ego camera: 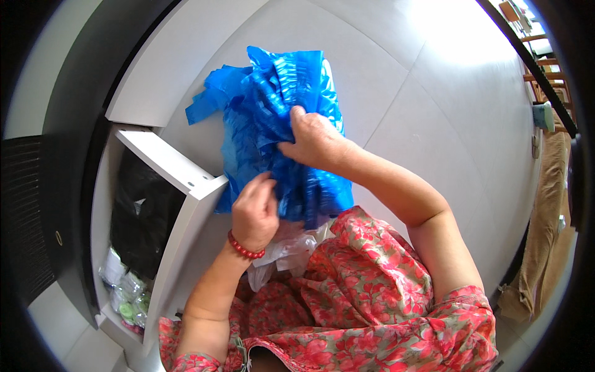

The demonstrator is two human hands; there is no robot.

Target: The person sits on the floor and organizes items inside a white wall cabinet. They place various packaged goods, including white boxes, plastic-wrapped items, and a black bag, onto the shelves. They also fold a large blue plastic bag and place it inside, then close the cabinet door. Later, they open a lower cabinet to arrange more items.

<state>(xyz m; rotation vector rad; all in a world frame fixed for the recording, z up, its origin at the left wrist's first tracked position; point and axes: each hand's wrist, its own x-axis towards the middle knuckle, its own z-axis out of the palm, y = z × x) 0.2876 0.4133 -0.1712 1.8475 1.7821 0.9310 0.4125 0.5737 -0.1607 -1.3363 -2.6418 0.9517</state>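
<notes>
A crumpled blue plastic bag lies spread in folds on the floor in front of me, its handles fanning toward the upper left. My right hand grips gathered folds near its middle, thumb and forefinger apart around them. Lower down, my left hand, with a red bead bracelet at the wrist, has curled fingers over the bag's near-left part. Motion blurs those fingertips, so whether they pinch the plastic is unclear. Whitish translucent plastic bags sit between the blue one and my floral clothing.
At left an open white drawer juts out, its corner close to the blue bag. Inside are a black plastic bag and clear-wrapped items. Pale floor tiles extend right, toward a brown cloth and wooden furniture.
</notes>
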